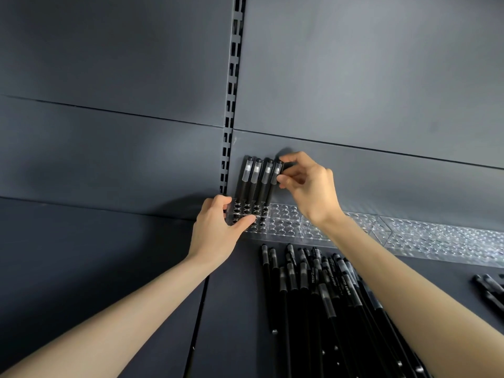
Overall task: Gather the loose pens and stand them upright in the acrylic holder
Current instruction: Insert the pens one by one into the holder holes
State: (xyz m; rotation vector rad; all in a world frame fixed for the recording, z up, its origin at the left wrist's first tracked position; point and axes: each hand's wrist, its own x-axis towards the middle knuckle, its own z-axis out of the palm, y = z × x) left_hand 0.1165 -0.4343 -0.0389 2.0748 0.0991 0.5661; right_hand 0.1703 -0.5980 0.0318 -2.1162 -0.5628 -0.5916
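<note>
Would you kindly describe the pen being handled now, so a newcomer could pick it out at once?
Find the slotted metal upright in the dark back wall; right of its foot, four black pens stand in the clear acrylic holder. It is the rightmost pen, the only one whose frosted cap the right hand pinches.

Lower ends of the loose pens (302,290) cut off at the bottom edge, others under the right forearm (409,287)

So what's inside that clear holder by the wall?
Four black pens stand in the left end of the holder; the right hand pinches the rightmost pen. The left hand grips its corner, hiding holes there.
</note>
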